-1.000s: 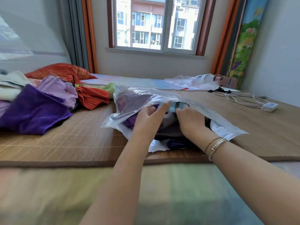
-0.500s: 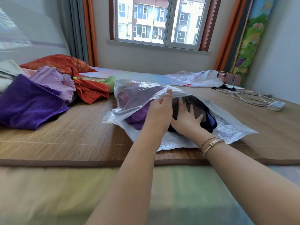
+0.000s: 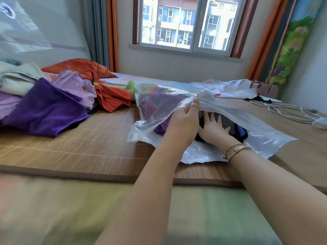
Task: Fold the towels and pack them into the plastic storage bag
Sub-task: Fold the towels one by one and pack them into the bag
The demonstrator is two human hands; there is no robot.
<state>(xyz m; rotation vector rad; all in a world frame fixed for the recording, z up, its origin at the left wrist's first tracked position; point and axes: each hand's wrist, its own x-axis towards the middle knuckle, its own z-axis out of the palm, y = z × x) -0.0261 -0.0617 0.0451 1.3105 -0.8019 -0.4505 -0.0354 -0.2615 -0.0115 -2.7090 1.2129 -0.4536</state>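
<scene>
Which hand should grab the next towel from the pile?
Left, probably. The left hand only lifts the plastic bag flap and is nearer the purple towel pile. The right hand is inside the bag, flat on the dark towel.

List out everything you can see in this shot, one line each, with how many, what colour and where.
plastic storage bag: one, clear, centre of the mat, mouth held up.
dark towel: one, grey-black, inside the bag under the right hand.
purple towel: one, deep purple, front of the pile at left.
lilac towel: one, pale purple, behind the purple towel.
orange towel: one, orange-red, left of the bag.
second plastic bag: one, clear, behind the first.
cable: one, white, far right on the mat.
bamboo mat: one, brown, under everything.
window: one, far wall.
left hand: pinches the bag's upper edge.
right hand: flat on the dark towel.
</scene>
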